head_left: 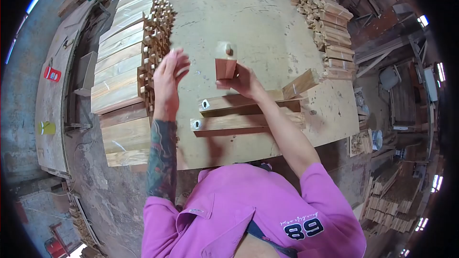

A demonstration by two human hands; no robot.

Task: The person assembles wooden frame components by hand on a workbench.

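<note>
My right hand (pixel 244 81) grips a short wooden block (pixel 225 62) and holds it upright above the plywood table (pixel 258 24); a round dowel peg sticks out of its top end. My left hand (pixel 168 79) is raised beside it with the fingers spread and nothing in it, close to the stack of planks (pixel 122 62). Below the hands lie two long wooden rails (pixel 239 114) side by side, each with a round hole in its left end. A shorter wooden piece (pixel 300 83) rests at an angle on their right end.
Tenoned planks are stacked along the table's left edge. A row of short wooden pieces (pixel 327 24) lines the right edge. A long bench (pixel 55 95) with a red can and a yellow cup stands at far left. More wood lies on the floor at right.
</note>
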